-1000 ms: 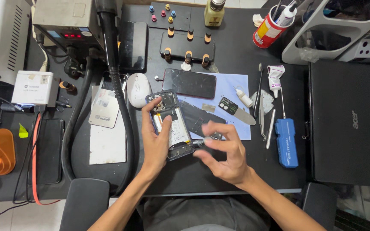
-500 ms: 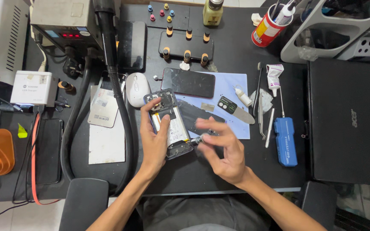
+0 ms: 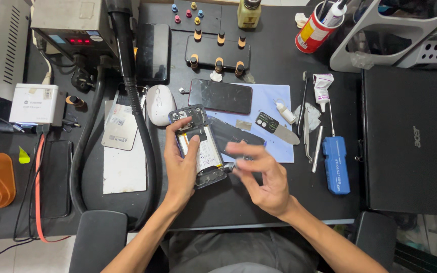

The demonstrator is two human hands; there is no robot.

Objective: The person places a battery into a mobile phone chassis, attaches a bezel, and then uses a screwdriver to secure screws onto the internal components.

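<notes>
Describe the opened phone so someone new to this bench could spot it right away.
Start at the pale blue mat in the middle of the black desk. At its left edge the left hand holds the opened phone. Unlike the intact dark phone above, its back is off, showing a pale battery.

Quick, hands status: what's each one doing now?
Left hand: closed on the opened phone.
Right hand: blurred beside the phone; grip cannot be told.

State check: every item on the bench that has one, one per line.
Opened phone: back off, battery exposed, held by left hand.
Right hand: blurred, beside the phone's lower end.
Second phone: flat, screen dark.
Laptop: lid closed.
Station display: lit red.
</notes>
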